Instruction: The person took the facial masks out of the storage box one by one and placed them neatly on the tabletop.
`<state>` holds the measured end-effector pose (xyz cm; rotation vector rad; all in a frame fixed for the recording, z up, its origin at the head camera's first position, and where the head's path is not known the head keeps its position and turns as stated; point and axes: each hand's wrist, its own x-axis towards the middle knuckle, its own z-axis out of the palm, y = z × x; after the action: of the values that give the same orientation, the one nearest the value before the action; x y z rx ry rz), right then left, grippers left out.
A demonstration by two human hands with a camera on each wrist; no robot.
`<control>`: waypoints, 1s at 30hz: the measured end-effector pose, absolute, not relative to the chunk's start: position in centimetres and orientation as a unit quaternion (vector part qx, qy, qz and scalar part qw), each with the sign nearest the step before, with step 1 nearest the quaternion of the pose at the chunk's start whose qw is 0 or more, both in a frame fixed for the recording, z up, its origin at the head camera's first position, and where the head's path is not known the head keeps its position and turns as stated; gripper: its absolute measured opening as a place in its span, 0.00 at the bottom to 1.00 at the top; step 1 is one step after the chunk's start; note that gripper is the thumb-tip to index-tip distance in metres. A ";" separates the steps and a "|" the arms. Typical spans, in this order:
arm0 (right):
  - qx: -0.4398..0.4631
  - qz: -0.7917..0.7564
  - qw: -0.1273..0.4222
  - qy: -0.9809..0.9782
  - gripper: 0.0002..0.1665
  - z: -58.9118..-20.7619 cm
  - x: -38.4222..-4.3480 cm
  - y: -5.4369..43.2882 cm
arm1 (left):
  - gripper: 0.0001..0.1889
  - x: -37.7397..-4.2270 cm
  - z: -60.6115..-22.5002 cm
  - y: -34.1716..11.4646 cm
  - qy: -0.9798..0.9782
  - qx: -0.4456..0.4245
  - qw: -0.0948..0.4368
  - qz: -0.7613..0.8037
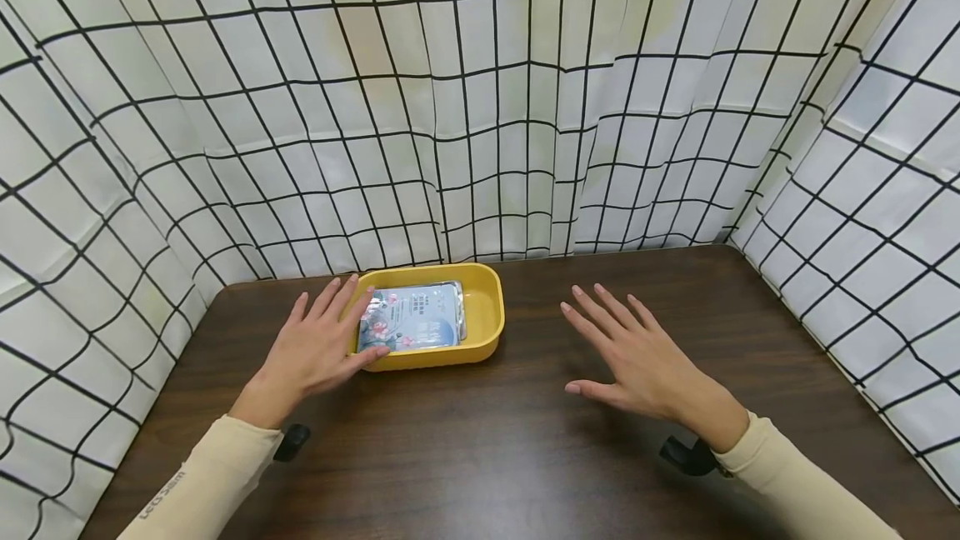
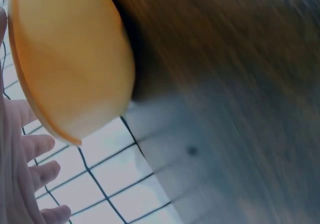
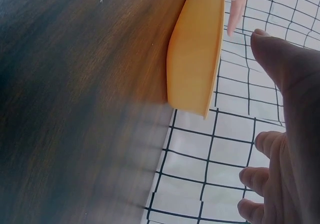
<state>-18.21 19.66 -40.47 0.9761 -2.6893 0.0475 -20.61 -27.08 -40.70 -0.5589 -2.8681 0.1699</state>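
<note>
A yellow rectangular tray (image 1: 483,319) with rounded corners sits on the table, left of centre in the head view. Flat sachets (image 1: 412,319) in shiny, pale blue floral packaging lie inside it, stacked toward its left end. My left hand (image 1: 318,346) is spread at the tray's left end, its fingers and thumb overlapping the rim in the head view. To the right of the tray, my right hand (image 1: 641,357) hovers over the table with fingers spread, holding nothing. Both wrist views show the tray's yellow outer wall (image 2: 75,58) beside the fingers.
The dark wood-grain table (image 1: 465,448) has white curtains (image 1: 495,123) with a black grid along its back and sides. A black wrist-camera mount (image 1: 292,442) shows under the left wrist, and another (image 1: 688,455) under the right.
</note>
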 end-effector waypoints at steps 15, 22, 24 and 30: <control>0.338 0.019 0.135 -0.931 0.58 -40.7 -18.3 19.6 | 0.49 -21.6 -40.1 -29.5 -0.982 -0.109 0.009 -0.152; 0.351 0.044 0.139 -0.925 0.57 -40.8 -18.7 19.6 | 0.43 -22.1 -39.8 -29.6 -0.964 -0.065 0.020 -0.256; 0.352 0.083 0.127 -0.924 0.56 -40.8 -18.9 19.6 | 0.41 -22.1 -39.7 -29.6 -0.960 -0.045 0.025 -0.276; 0.319 0.248 0.056 -0.913 0.50 -40.7 -19.8 19.6 | 0.36 -22.1 -39.6 -29.8 -0.938 -0.011 0.005 -0.345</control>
<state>-19.76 19.62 -40.72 0.9673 -2.7695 0.7526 -22.13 -29.77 -39.64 -0.0337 -2.9395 -1.0819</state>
